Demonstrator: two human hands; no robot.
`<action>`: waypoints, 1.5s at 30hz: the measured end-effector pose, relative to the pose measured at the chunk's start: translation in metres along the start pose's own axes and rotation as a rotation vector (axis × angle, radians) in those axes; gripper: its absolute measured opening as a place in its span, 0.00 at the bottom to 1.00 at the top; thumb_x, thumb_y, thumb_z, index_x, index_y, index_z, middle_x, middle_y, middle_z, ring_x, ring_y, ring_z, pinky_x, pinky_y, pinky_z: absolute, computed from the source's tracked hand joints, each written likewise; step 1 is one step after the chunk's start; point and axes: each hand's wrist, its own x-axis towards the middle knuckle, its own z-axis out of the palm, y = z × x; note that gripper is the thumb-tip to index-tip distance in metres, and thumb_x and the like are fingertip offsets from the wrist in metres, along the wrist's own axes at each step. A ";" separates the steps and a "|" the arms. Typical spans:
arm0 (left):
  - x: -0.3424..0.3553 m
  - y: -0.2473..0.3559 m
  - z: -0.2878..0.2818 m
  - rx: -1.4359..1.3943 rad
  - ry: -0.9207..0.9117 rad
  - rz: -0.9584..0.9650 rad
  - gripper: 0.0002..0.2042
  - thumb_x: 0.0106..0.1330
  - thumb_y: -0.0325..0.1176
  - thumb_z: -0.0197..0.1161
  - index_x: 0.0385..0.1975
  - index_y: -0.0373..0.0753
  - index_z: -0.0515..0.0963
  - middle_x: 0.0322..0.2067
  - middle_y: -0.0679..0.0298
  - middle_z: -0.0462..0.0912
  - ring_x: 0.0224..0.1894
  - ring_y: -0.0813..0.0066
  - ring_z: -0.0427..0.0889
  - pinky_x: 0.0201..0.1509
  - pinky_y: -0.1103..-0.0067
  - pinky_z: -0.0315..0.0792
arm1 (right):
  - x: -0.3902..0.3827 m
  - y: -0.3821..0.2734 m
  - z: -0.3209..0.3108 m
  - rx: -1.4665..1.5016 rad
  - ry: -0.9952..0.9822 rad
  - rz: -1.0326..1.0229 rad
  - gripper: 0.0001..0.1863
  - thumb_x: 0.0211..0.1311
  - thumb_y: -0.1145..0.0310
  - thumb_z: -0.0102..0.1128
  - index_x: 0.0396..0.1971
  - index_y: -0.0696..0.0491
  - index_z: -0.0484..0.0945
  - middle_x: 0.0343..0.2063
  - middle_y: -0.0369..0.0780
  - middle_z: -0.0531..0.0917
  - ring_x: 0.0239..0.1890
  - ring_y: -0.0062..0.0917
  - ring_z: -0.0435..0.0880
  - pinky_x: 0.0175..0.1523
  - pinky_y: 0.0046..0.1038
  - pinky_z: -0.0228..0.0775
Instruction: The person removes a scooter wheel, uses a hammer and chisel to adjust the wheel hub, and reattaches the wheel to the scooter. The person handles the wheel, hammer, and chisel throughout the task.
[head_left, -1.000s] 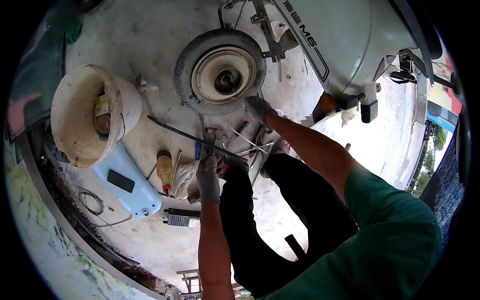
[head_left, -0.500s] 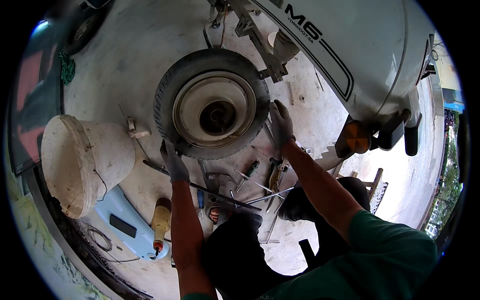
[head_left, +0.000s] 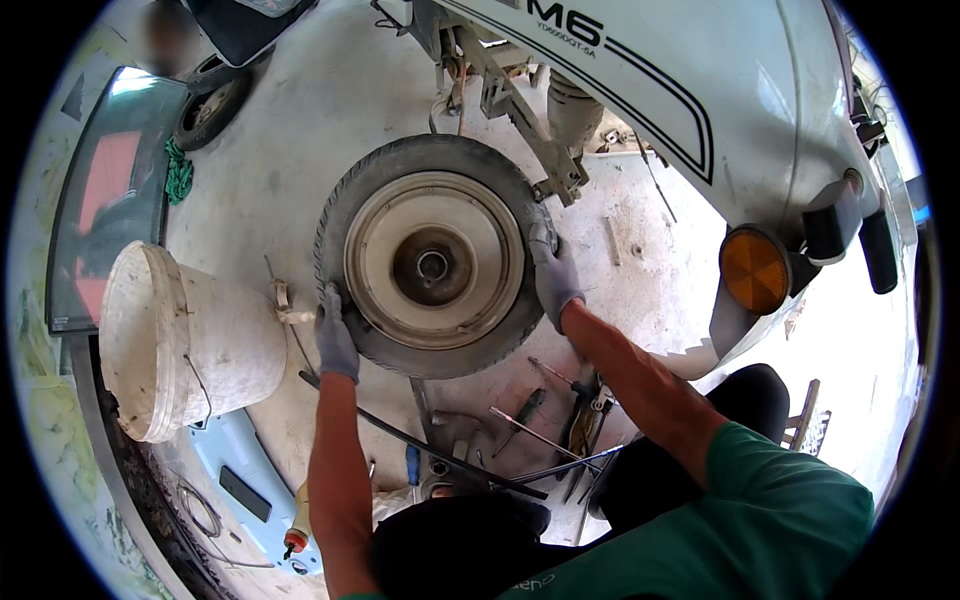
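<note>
Between my two hands is a wheel: a black treaded tyre point(head_left: 400, 157) on a dusty cream metal rim point(head_left: 372, 235). Its dark, rust-brown hub recess point(head_left: 432, 287) shows a small round ring at the centre. My left hand point(head_left: 337, 335), in a grey glove, grips the tyre's lower left edge. On the right edge, my gloved right hand point(head_left: 552, 265) holds the tread, its fingers pointing up along the rubber. Both hands' fingertips are partly hidden by the tyre. Just beyond the wheel, a grey metal bracket point(head_left: 520, 118) hangs from a white vehicle body point(head_left: 720, 70).
Screwdrivers, rods and other tools point(head_left: 520, 420) lie on the floor near my knees. A white bucket point(head_left: 215, 330) lies tipped at left, beside a light-blue panel point(head_left: 225, 440) with a phone point(head_left: 245, 495) on it. An orange reflector point(head_left: 754, 270) sticks out at right. A spare tyre point(head_left: 212, 112) stands far left.
My view has shifted, so the wheel and floor things sit lower in the picture. The wheel now faces me more squarely, its hub ring plainer. Both hands keep their grip.
</note>
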 end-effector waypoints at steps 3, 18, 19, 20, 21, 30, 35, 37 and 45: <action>0.065 0.026 -0.023 0.046 -0.091 -0.037 0.31 0.72 0.53 0.59 0.60 0.27 0.73 0.55 0.56 0.80 0.52 0.71 0.79 0.58 0.76 0.72 | -0.028 -0.022 0.004 0.044 -0.061 0.080 0.42 0.65 0.38 0.57 0.60 0.64 0.69 0.51 0.48 0.81 0.54 0.32 0.79 0.60 0.29 0.68; 0.008 0.020 -0.014 -0.596 -0.230 -0.321 0.22 0.75 0.43 0.55 0.65 0.42 0.71 0.62 0.60 0.76 0.63 0.65 0.75 0.69 0.66 0.68 | -0.038 -0.029 -0.003 0.264 -0.292 0.212 0.31 0.63 0.42 0.64 0.51 0.55 0.76 0.36 0.33 0.80 0.33 0.17 0.78 0.37 0.22 0.73; -0.009 0.013 -0.014 -0.706 -0.252 -0.376 0.21 0.75 0.44 0.55 0.65 0.44 0.71 0.64 0.61 0.75 0.65 0.63 0.73 0.70 0.64 0.67 | -0.037 -0.026 0.000 0.278 -0.288 0.218 0.31 0.63 0.45 0.65 0.53 0.57 0.76 0.39 0.35 0.81 0.38 0.18 0.79 0.41 0.23 0.73; -0.020 0.001 -0.015 -0.742 -0.207 -0.393 0.20 0.75 0.43 0.54 0.64 0.45 0.72 0.64 0.61 0.74 0.66 0.63 0.72 0.70 0.61 0.67 | -0.040 -0.028 0.006 0.305 -0.326 0.202 0.32 0.63 0.45 0.66 0.53 0.57 0.76 0.40 0.35 0.81 0.38 0.19 0.79 0.41 0.23 0.73; -0.023 -0.010 -0.017 -0.749 -0.185 -0.376 0.21 0.75 0.43 0.52 0.64 0.44 0.72 0.65 0.61 0.74 0.66 0.62 0.72 0.71 0.61 0.65 | -0.043 -0.035 0.009 0.331 -0.364 0.183 0.32 0.63 0.45 0.66 0.53 0.57 0.75 0.40 0.35 0.81 0.39 0.19 0.79 0.42 0.23 0.74; -0.008 -0.051 -0.016 -0.911 -0.085 -0.407 0.19 0.75 0.37 0.47 0.61 0.38 0.74 0.60 0.58 0.78 0.61 0.62 0.78 0.68 0.66 0.70 | -0.050 -0.102 0.041 0.373 -0.472 0.270 0.34 0.62 0.46 0.68 0.60 0.51 0.72 0.45 0.34 0.83 0.40 0.21 0.85 0.46 0.26 0.80; -0.003 -0.058 -0.015 -0.846 -0.037 -0.411 0.19 0.75 0.36 0.48 0.60 0.38 0.74 0.60 0.57 0.78 0.60 0.62 0.78 0.67 0.65 0.71 | -0.036 -0.099 0.042 0.405 -0.507 0.175 0.39 0.60 0.47 0.71 0.61 0.58 0.69 0.51 0.40 0.81 0.48 0.25 0.83 0.52 0.28 0.78; -0.006 -0.068 -0.021 -0.847 -0.041 -0.415 0.19 0.75 0.36 0.48 0.60 0.38 0.74 0.60 0.57 0.78 0.61 0.62 0.78 0.67 0.65 0.72 | -0.021 -0.096 0.046 0.422 -0.512 0.162 0.41 0.59 0.48 0.72 0.61 0.61 0.68 0.53 0.43 0.80 0.51 0.27 0.82 0.55 0.29 0.77; -0.012 -0.056 -0.019 -0.849 -0.092 -0.410 0.20 0.75 0.37 0.48 0.62 0.39 0.73 0.61 0.58 0.77 0.62 0.62 0.77 0.68 0.64 0.70 | 0.020 -0.092 0.067 0.320 -0.503 0.087 0.42 0.55 0.50 0.76 0.60 0.63 0.69 0.51 0.45 0.81 0.50 0.28 0.81 0.54 0.29 0.76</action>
